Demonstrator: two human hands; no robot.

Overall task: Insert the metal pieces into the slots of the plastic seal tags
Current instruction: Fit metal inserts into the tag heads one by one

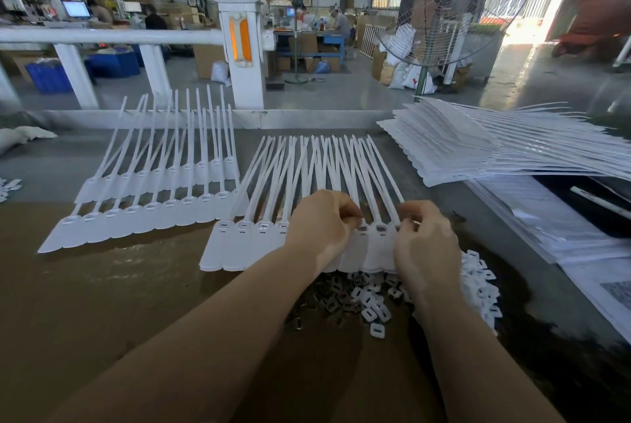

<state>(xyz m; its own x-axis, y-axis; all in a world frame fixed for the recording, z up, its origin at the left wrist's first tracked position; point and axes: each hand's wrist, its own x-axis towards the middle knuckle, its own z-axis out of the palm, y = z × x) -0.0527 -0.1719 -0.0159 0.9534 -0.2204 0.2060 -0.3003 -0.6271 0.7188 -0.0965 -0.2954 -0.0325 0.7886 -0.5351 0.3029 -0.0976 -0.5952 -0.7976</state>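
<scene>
Forearms extend from the bottom edge over the brown worktop (pixel 102 303). Just beyond them lies a loose heap of dark metal pieces (pixel 336 303) mixed with small white plastic caps (pixel 375 311), which spreads rightward under and beside the right wrist. Directly behind the heap sits a joined strip of white plastic seal tags (pixel 235 252), flags toward the person and straps fanned away. The left hand (pixel 322 228) rests on the middle of this strip with fingers curled, fingertips pressed together at the slot row; whether it pinches a metal piece cannot be determined. The right hand (pixel 426 241) is likewise curled at the slot row near the strip's right end, thumb and forefinger closed together; its contents cannot be determined. The four slots left of the left hand show inserts. Farther left lie two more overlapping tag strips (pixel 136 218). To the right, a tall stack of tag strips (pixel 461 153) rests on printed sheets (pixel 546 228). Beyond the worktop edge stand a white railing post (pixel 240 47) and a pedestal fan (pixel 447 3).
</scene>
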